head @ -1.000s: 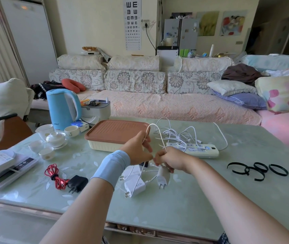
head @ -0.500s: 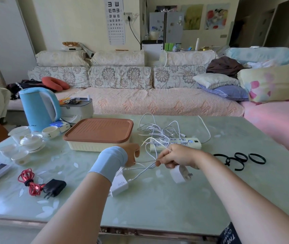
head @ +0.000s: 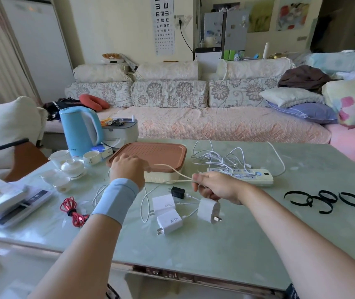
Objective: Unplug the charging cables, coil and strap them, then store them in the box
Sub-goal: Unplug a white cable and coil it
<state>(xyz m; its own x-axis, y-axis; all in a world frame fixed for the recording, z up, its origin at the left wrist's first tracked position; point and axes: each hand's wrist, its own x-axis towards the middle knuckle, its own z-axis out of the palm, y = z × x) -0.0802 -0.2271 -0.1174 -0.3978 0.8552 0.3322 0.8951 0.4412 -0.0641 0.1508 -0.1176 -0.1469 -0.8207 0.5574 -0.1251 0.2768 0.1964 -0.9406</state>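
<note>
Nearest, both forearms reach forward over the tabletop (head: 204, 255), the left one wearing a pale blue wristband (head: 116, 201). The right hand (head: 215, 188) is curled, its fingers pinching two strands of a white cable (head: 172, 171), and a white charger (head: 208, 210) hangs just below it with its prongs pointing right. The left hand (head: 129, 169) shows its back to the camera, fingers curled down around the far end of the same cable.

Half a second earlier the two hands were almost touching; the left hand has since drawn away to the left and farther off, so the strands now span a longer gap.

Two more chargers (head: 169, 220) lie on the tabletop between the forearms, just on the near side of the right hand, with a small black adapter (head: 177, 192) beside them. A red cable (head: 73, 212) lies bundled left of the wristband. The box (head: 161, 156), its brown lid on, sits directly beyond the left hand. Just beyond the right hand lies the power strip (head: 248, 176), under a loose tangle of white cables (head: 219, 158). Black straps (head: 323, 198) lie well to the right.
</note>
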